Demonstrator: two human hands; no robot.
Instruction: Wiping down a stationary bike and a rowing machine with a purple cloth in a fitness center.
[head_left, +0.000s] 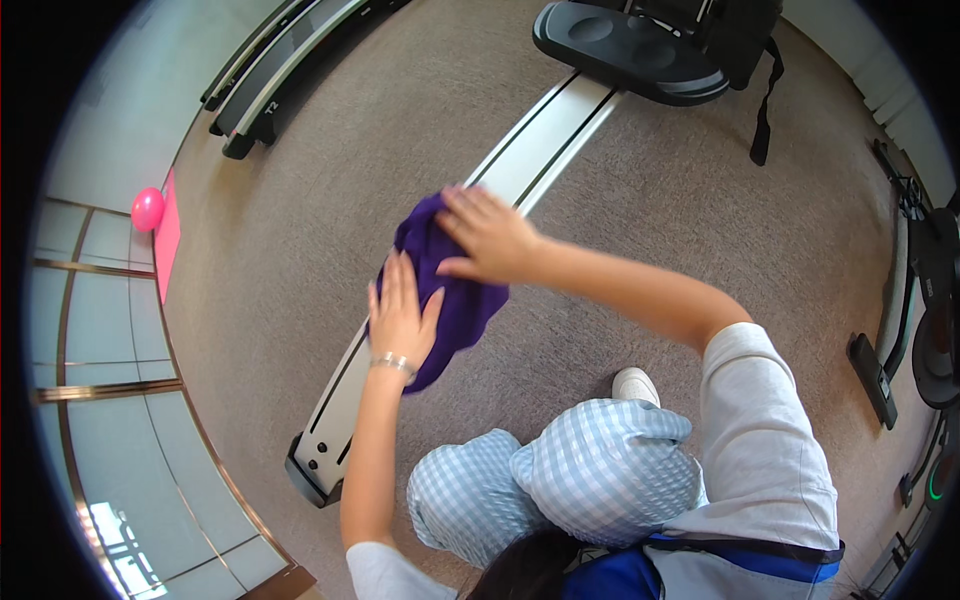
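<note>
A purple cloth (461, 311) lies bunched across the pale rail (551, 139) of what looks like a rowing machine, one side hanging over the rail's near edge. My left hand (401, 319), a bracelet at its wrist, rests flat on the cloth's left part with the thumb spread. Farther up the rail, my right hand (491, 236) presses flat on the cloth's upper part; its fingers are slightly blurred. Neither hand's fingers are closed around the cloth. Beneath it, the rail's surface is hidden.
A black dimpled seat (630, 52) sits at the rail's far end, beside a hanging strap (761, 124). The rail's near end has a dark end cap (306, 471). A treadmill (277, 82), pink balloon (148, 209) and exercise machine (934, 322) stand around the carpet (300, 217).
</note>
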